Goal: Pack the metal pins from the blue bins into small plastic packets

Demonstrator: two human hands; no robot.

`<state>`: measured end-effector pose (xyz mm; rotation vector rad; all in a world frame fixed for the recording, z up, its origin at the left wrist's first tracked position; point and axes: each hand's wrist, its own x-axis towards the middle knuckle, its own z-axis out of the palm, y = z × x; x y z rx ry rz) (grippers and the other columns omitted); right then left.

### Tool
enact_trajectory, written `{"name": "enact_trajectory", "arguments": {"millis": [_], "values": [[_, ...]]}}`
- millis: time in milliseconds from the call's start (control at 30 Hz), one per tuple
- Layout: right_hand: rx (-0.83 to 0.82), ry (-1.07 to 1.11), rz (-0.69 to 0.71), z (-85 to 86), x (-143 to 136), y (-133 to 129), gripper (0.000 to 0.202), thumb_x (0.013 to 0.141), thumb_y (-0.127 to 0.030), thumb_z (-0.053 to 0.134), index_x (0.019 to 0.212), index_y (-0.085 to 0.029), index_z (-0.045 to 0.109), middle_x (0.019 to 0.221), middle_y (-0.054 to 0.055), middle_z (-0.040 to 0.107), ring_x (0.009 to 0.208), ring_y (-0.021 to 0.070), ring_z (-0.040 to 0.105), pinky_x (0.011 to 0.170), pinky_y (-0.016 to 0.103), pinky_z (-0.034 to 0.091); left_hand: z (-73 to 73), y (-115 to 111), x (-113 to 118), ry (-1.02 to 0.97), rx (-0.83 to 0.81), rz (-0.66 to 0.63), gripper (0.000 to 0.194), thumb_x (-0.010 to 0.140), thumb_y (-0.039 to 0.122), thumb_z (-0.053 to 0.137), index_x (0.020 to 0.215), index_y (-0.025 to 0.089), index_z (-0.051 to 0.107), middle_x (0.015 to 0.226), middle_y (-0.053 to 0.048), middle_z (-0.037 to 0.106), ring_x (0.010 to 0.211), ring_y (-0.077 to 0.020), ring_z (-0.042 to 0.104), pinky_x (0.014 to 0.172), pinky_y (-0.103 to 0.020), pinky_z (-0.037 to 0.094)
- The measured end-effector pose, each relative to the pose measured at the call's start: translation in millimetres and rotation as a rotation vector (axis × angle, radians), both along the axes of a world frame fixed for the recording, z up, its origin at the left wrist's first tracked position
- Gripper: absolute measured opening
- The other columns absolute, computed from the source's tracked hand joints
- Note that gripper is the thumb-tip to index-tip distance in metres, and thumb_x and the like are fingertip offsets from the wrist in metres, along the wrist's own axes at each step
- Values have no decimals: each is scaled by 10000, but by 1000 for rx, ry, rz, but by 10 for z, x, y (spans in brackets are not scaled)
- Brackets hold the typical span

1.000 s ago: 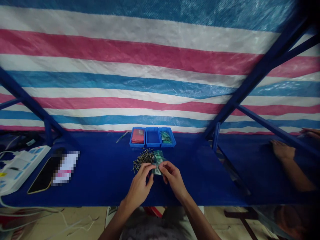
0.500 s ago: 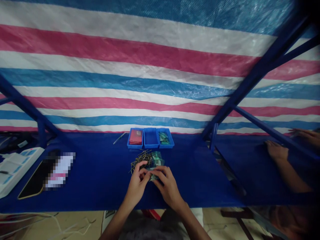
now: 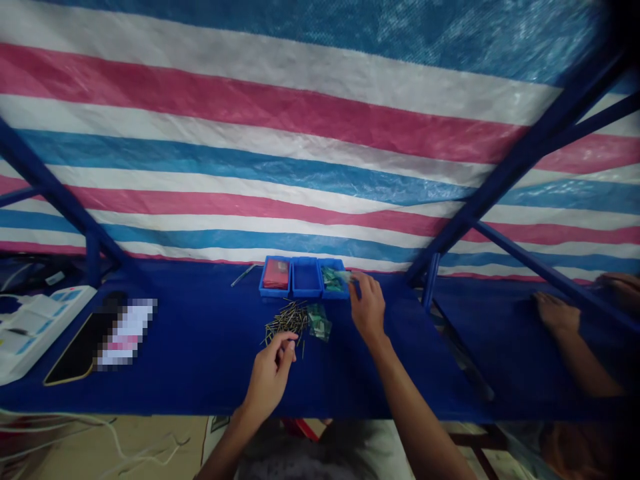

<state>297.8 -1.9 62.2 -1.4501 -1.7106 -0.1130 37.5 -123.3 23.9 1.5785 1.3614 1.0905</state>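
Note:
My left hand (image 3: 270, 377) is closed, fingers curled and thumb near the fingertips, at the near edge of a loose pile of thin brass-coloured screw-like pieces (image 3: 287, 319). Whether anything is pinched there is too small to tell. My right hand (image 3: 369, 307) reaches to the right blue bin (image 3: 336, 295), its fingers closed on a small clear plastic bag (image 3: 345, 275) at the bin's right side. Green packets (image 3: 331, 280) lie in that bin. Beside the pile, small clear bags with a green tint (image 3: 319, 323) lie on the blue table (image 3: 210, 353).
Left of that bin stand a middle blue bin (image 3: 306, 279) and one with red packets (image 3: 275, 274). A pen-like tool (image 3: 243, 275) lies beside them. A phone (image 3: 75, 353) and a white power strip (image 3: 47, 327) lie left. Another person's arm (image 3: 570, 333) rests beyond the blue frame (image 3: 453, 230).
My hands have parted. The right one has moved from beside the pile up and right to the right bin with a small bag; the left stays near the pile.

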Motion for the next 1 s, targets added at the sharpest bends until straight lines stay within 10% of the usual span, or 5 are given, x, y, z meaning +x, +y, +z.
{"name": "enact_trajectory", "arguments": {"millis": [167, 367, 567, 867, 1000], "values": [[-101, -224, -13, -76, -140, -18, 255, 1077, -320, 520, 1103, -210, 748, 1213, 128, 757, 1318, 343, 523, 1052, 480, 359, 8, -66, -7, 78, 11, -43, 313, 1084, 451, 475, 1206, 247, 680, 796, -1, 680, 638, -142, 567, 644, -243, 432], [-272, -256, 90, -295, -335, -461, 235, 1074, -372, 537, 1065, -229, 723, 1082, 99, 742, 975, 288, 625, 834, 400, 435, -48, -55, -15, 105, 32, -49, 312, 1085, 447, 473, 1162, 247, 699, 791, -4, 689, 640, -145, 578, 638, -242, 433], [-344, -280, 178, -517, -392, -761, 377, 961, -383, 732, 1307, -267, 640, 1259, 114, 679, 1080, 334, 620, 859, 441, 496, -12, 12, 21, 129, 43, -87, 307, 1089, 437, 465, 1180, 251, 693, 812, -7, 696, 678, -154, 609, 672, -254, 449], [-235, 212, 175, -459, -355, -773, 268, 1100, -375, 475, 1119, -234, 703, 1007, 87, 713, 917, 264, 661, 861, 385, 500, -1, 13, 65, 128, 43, -54, 269, 1083, 416, 484, 1196, 276, 685, 819, 10, 681, 650, -148, 582, 666, -259, 449], [-426, 633, 278, -363, -554, -977, 317, 1069, -489, 528, 1105, -221, 693, 835, 33, 674, 719, 199, 607, 674, 297, 488, -8, -4, 69, 78, 92, -35, 359, 1048, 334, 557, 1406, 316, 567, 1100, -17, 690, 734, -138, 614, 740, -262, 505]]}}
